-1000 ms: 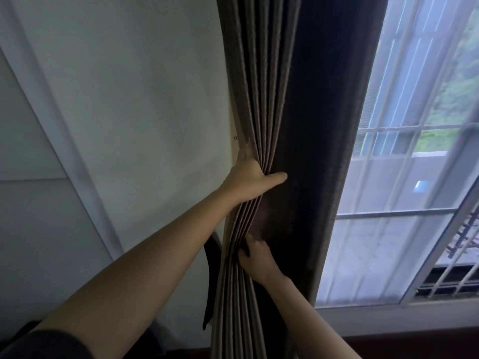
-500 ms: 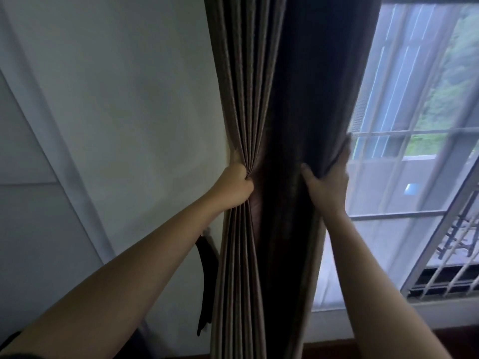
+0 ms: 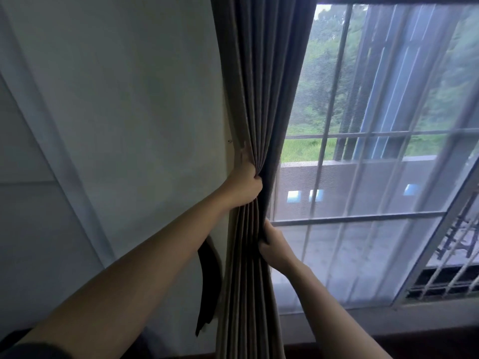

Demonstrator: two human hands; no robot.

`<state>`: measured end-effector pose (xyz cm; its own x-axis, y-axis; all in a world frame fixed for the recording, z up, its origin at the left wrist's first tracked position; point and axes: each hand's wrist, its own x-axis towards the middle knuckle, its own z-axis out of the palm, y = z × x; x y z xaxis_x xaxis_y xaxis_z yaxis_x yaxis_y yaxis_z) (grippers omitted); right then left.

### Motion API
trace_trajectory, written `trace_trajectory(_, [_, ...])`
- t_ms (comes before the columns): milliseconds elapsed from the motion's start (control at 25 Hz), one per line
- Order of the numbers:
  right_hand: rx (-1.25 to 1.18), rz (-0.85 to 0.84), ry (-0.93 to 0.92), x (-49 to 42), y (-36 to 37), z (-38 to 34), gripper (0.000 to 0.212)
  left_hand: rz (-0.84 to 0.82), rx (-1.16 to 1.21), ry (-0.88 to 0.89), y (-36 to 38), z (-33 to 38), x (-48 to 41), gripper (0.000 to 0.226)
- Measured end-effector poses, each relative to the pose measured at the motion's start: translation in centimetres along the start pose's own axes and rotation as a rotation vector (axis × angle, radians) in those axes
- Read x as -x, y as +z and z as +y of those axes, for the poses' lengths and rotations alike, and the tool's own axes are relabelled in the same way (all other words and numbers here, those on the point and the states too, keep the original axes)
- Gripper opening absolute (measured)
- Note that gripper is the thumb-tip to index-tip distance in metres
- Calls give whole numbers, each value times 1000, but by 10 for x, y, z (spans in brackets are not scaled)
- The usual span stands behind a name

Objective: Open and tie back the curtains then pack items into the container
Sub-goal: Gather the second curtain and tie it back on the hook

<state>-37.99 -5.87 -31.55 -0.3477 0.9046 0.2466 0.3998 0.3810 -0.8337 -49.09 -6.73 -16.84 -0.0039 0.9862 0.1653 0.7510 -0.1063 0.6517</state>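
Since half a second back, my right hand (image 3: 272,248) has dropped from level with my left fist to below it. It has swept the curtain (image 3: 261,99) in to a far narrower bundle, so more of the window (image 3: 363,221) shows.

Left of my fingers and lower, a dark tie-back strap (image 3: 208,278) hangs loose against the wall (image 3: 129,99), not yet round anything. My left hand (image 3: 243,185) is clenched tight on the gathered pleats, holding them by the wall edge. Just below and right of that fist, my right hand is curled on the bundle's window-side edge. Its fingertips seem to hook behind the fold, though the cloth hides them. Right of both hands, pale sheer fabric (image 3: 350,268) hangs over the window bars.

To do this well, I judge I should keep the left fist firm as the anchor and press the last loose fold in with the right. Then I would free only one hand to fetch the strap, so the pleats do not spring apart.
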Motion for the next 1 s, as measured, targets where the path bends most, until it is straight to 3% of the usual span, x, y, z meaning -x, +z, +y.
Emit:
trace_trajectory(320, [-10, -42, -6, -5, 29, -15, 83, 29, 60, 80, 9, 6, -6, 81])
trace_trajectory(440, [-10, -51, -67, -6, 40, -20, 84, 140, -17, 76, 11, 8, -1, 88])
trace_trajectory(560, [-164, -114, -84, -1, 39, -22, 71, 229, -120, 63, 8, 10, 5, 68])
trace_trajectory(640, [-402, -123, -9, 1, 26, -22, 51, 174, -122, 62, -2, 10, 8, 46])
trace_trajectory(720, [-636, -52, 79, -3, 16, -18, 53, 85, -108, 63, -11, 8, 14, 37])
trace_trajectory(800, [-623, 72, 144, -18, 11, -13, 63, 7, -92, 66, -17, 8, 18, 33])
trace_trajectory(880, [-490, 188, 180, -33, 8, -13, 53, -54, -68, 63, -20, 9, 22, 17])
trace_trajectory(920, [-455, 240, 180, -40, 4, -16, 52, -78, -48, 64, -23, 9, 24, 7])
trace_trajectory(1000, [-502, 260, 122, -51, -9, -27, 58, -110, 3, 79, -29, 4, 25, 7])
